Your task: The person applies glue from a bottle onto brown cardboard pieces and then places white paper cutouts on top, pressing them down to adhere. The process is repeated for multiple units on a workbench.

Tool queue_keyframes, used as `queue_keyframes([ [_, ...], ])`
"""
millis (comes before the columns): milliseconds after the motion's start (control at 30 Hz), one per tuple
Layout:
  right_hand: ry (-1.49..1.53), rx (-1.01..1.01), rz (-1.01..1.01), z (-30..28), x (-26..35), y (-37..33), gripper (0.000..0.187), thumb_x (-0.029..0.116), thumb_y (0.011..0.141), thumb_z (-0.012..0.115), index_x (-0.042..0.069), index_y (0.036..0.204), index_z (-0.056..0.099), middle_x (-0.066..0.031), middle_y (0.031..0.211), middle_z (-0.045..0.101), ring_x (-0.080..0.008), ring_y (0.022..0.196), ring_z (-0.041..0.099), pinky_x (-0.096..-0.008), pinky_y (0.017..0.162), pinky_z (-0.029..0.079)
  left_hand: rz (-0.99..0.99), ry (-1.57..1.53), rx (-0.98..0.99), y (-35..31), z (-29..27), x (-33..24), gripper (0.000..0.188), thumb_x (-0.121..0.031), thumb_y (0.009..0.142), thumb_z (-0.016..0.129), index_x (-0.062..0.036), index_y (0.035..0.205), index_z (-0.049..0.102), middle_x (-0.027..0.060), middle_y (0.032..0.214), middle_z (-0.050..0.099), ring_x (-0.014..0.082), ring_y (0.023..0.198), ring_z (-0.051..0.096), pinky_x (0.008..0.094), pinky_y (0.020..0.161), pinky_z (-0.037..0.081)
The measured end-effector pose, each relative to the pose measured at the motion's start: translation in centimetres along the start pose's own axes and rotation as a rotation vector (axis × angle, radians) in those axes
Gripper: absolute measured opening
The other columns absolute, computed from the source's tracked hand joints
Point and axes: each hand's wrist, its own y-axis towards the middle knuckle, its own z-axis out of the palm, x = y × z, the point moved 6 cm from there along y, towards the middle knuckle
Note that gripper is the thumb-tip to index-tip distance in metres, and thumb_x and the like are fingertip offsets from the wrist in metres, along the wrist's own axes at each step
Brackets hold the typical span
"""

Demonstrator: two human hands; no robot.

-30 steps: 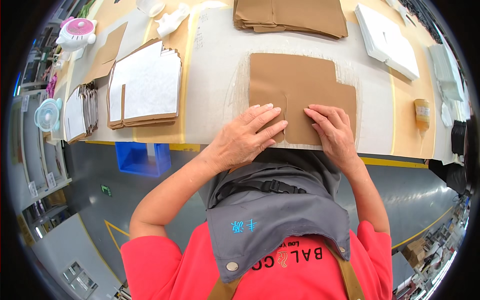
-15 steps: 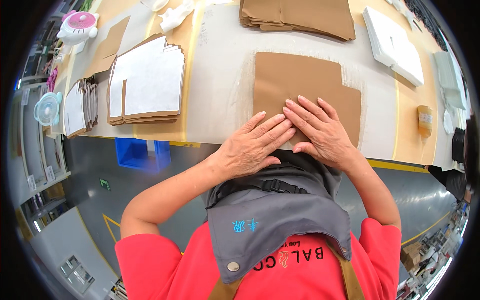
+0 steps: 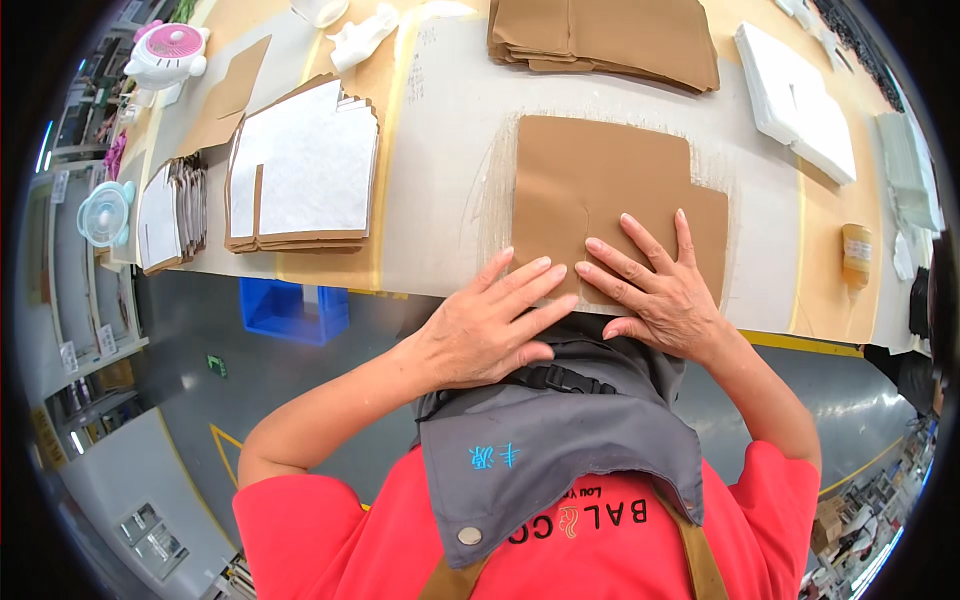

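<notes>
A brown sheet (image 3: 600,165), notched at its far right corner, lies on the worktable in front of me. A thin slit shows near its middle. My right hand (image 3: 665,300) rests on the sheet's near right part, fingers spread. My left hand (image 3: 495,325) is at the sheet's near left corner, its fingers stretched out and fingertips over the edge; whether they touch it I cannot tell. Neither hand holds anything. Beyond the sheet lies a stack of brown sheets (image 3: 620,40). To the left sits a stack of brown pieces with white facing (image 3: 305,165).
A smaller upright-edged stack (image 3: 160,220) stands at the table's left, near a pale blue fan (image 3: 105,214) and a pink-and-white fan (image 3: 168,52). White foam-like sheets (image 3: 795,105) lie at right, with an amber bottle (image 3: 856,255) nearer. A blue bin (image 3: 292,312) is below the table.
Both hands have slid toward me and drawn apart. The fingers of my right hand have spread wider, and the slit in the sheet has come into view.
</notes>
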Motion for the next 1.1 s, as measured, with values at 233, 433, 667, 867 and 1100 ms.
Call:
queue_keyframes([
  [233,0.022,-0.047,-0.086,-0.3,0.5,-0.5,0.073,0.073,0.086,0.044,0.034,0.147,0.05,0.0053,0.158,0.041,-0.0272,0.151,0.029,-0.0645,0.122,0.007,-0.09,0.108,-0.351,7.5,-1.7,3.0,0.052,-0.014,0.098,0.058,-0.0017,0.147,0.046,0.0183,0.153,0.044,0.0356,0.145,0.038,0.0508,0.12,0.027],
  [433,-0.002,-0.4,0.399,-4.2,-8.9,-6.7,0.056,0.031,0.09,0.072,0.015,0.141,0.057,-0.0067,0.151,0.051,-0.0287,0.142,0.042,-0.0534,0.123,0.02,-0.176,0.216,-0.195,8.5,1.0,3.4,0.065,-0.044,0.098,0.053,-0.0176,0.155,0.039,0.0124,0.164,0.028,0.0312,0.152,0.023,0.0551,0.122,0.014],
  [667,-0.386,-0.536,1.137,-6.2,-28.5,-27.6,0.076,0.043,0.09,0.073,-0.003,0.143,0.046,-0.0238,0.141,0.054,-0.0397,0.138,0.046,-0.0463,0.112,0.037,-0.169,0.268,-0.181,8.8,0.6,2.8,0.064,-0.051,0.098,0.052,-0.023,0.155,0.041,0.0109,0.165,0.027,0.0316,0.152,0.024,0.0608,0.12,0.012],
  [867,0.548,-0.446,1.414,-4.2,-35.5,-32.4,0.078,0.052,0.089,0.072,0.001,0.143,0.048,-0.0191,0.132,0.063,-0.0274,0.126,0.06,-0.0352,0.1,0.048,-0.117,0.239,-0.223,8.8,-0.2,4.4,0.074,-0.065,0.095,0.048,-0.0247,0.157,0.037,0.0119,0.164,0.027,0.0343,0.151,0.023,0.0607,0.121,0.012],
  [1100,1.537,-1.189,0.841,-7.6,-27.7,-28.1,0.055,0.039,0.1,0.063,0.009,0.143,0.048,-0.021,0.14,0.057,-0.024,0.123,0.061,-0.0326,0.092,0.057,-0.19,0.31,-0.162,7.6,0.2,4.4,0.084,-0.074,0.091,0.044,-0.0248,0.158,0.033,0.0144,0.165,0.024,0.0356,0.152,0.021,0.0648,0.119,0.013],
])
